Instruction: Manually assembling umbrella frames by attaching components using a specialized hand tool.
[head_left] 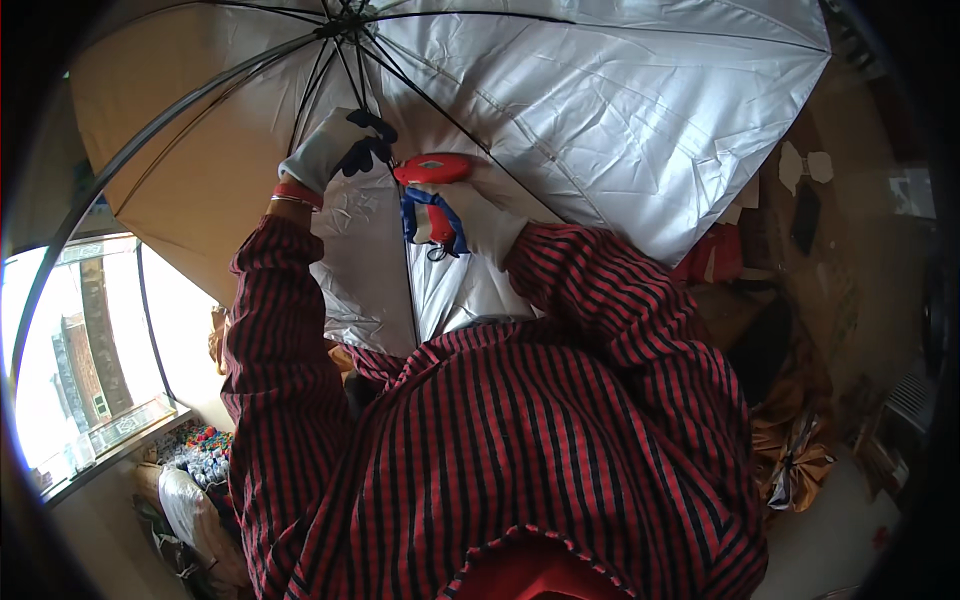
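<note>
A large open umbrella [590,110] with a silver lining spreads in front of me, its dark ribs meeting at the hub [343,25] near the top. Both hands wear white gloves with dark blue fingertips. My left hand [345,145] is closed at a thin dark rib [398,200], its fingers curled there. Just right of it, my right hand [450,220] is wrapped round a red handheld tool [435,168] with a rounded head and a small dark loop below. The tool's head points toward the rib beside my left fingers. Its exact kind I cannot make out.
A bright window [95,350] stands at the left, with colourful bundled items [200,450] below it. On the right lie red fabric [715,255] and a folded orange-brown umbrella [795,460]. The umbrella's curved edge rib [100,180] arches along the left.
</note>
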